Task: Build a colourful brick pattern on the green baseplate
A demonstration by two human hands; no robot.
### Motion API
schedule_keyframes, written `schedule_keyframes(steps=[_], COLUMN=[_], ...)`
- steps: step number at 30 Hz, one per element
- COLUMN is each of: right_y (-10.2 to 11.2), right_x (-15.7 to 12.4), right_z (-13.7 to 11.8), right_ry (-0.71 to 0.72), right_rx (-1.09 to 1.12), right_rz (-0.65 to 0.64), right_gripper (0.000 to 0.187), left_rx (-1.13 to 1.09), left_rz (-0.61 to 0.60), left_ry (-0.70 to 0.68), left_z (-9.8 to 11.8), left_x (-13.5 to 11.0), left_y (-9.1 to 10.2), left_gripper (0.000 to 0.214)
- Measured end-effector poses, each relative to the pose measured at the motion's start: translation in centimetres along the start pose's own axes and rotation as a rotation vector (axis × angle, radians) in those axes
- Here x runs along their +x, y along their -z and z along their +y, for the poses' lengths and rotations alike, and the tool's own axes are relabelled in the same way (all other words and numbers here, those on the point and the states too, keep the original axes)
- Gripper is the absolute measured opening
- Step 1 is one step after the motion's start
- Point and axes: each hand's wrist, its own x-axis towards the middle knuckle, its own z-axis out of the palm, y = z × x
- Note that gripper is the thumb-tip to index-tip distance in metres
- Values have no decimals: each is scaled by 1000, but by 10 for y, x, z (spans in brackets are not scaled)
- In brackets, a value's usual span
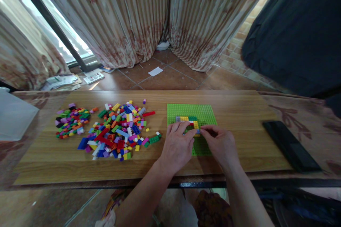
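A green studded baseplate lies on the wooden table. Toy building bricks form a low outline on it, with yellow bricks and a green brick along the far side. My left hand rests over the near left of this outline, fingers bent onto the bricks and thumb reaching toward a blue brick. From the right, my right hand meets the outline's right side with thumb and forefinger pinched together beside the blue brick. Whatever sits between those fingertips is hidden.
Left of the baseplate spreads a large heap of mixed bricks, with a smaller heap beyond it. A black flat object lies at the table's right end. A whitish translucent container stands at the far left.
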Motion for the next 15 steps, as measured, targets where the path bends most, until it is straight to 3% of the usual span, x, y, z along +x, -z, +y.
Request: schedule_keyframes(steps=[15], right_y=[-2], right_x=[1], right_z=[-1], right_ry=[24], right_rx=[-60], right_rz=[4], right_gripper=[22], left_rx=[95], left_rz=[-25], left_ry=[-4], left_z=[3], left_x=[0], left_y=[0], left_gripper=[29])
